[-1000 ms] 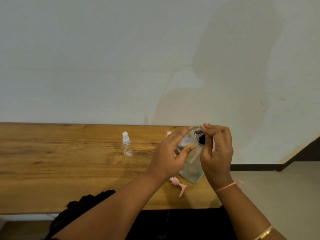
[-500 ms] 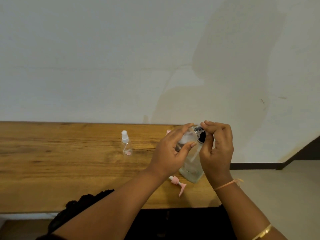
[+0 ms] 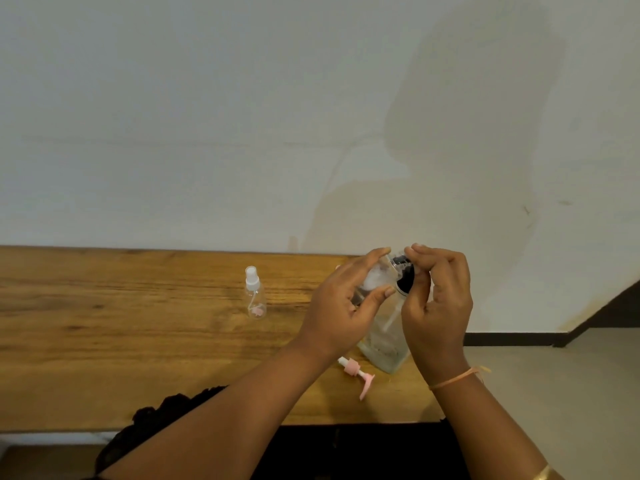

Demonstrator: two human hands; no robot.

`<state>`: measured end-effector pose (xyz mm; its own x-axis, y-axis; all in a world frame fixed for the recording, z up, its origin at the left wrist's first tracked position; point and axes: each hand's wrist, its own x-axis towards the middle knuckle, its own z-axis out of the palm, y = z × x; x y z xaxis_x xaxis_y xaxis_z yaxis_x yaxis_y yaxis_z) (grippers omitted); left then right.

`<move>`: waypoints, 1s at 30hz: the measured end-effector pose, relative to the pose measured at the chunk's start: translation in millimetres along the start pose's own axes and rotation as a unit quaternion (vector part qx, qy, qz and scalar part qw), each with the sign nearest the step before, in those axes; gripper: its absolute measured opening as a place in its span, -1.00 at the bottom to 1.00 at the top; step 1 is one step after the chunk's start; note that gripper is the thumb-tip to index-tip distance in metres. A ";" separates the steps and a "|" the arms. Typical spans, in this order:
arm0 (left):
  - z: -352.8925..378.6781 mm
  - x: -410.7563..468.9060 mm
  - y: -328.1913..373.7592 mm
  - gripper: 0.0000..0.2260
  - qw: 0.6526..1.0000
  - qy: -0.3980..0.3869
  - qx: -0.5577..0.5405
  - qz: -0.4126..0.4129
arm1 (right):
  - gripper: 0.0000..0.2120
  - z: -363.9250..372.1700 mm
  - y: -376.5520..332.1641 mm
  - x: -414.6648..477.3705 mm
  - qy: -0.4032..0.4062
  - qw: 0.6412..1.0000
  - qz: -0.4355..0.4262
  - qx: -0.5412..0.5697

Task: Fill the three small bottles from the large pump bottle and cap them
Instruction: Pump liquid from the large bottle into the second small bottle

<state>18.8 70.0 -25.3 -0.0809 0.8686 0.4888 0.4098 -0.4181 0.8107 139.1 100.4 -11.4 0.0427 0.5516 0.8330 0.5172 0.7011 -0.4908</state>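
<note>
The large clear pump bottle (image 3: 382, 351) stands near the table's right end, its black pump head (image 3: 403, 277) up between my hands. My left hand (image 3: 341, 306) grips a small clear bottle (image 3: 375, 277), tilted against the pump head. My right hand (image 3: 438, 306) curls its fingers over the pump head from the right. A second small bottle (image 3: 255, 299) with a white spray cap stands upright to the left, apart from both hands. A loose pink pump cap (image 3: 356, 373) lies on the table in front of the large bottle.
The wooden table (image 3: 121, 341) runs along a white wall; its right end is just past the large bottle, with floor beyond. A dark cloth (image 3: 152, 420) shows at the near edge. A small pink item (image 3: 337, 267) peeks out behind my left hand.
Both hands have stayed on the small bottle and the pump head, shifting only slightly upward. Nothing on the table has moved.
</note>
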 end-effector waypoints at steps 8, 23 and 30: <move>2.7 -6.3 -0.5 -0.56 1.000 -0.007 0.010 -0.017 | -0.73 -0.1 4.9 -5.6 -0.011 1.000 0.004 0.001; 8.7 0.7 -1.3 -0.55 0.999 -0.013 -0.007 -0.041 | -0.67 -1.7 14.9 -1.2 -0.017 1.000 0.008 0.003; 8.7 0.2 3.4 -0.54 0.998 -0.006 -0.035 -0.048 | -0.64 -1.5 1.8 0.1 -0.006 0.999 0.038 0.037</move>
<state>28.1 71.1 -25.3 -0.1053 0.9085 0.4044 0.3354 -0.3504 0.8745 141.3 101.1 -11.8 0.0692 0.6099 0.7895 0.4475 0.6883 -0.5709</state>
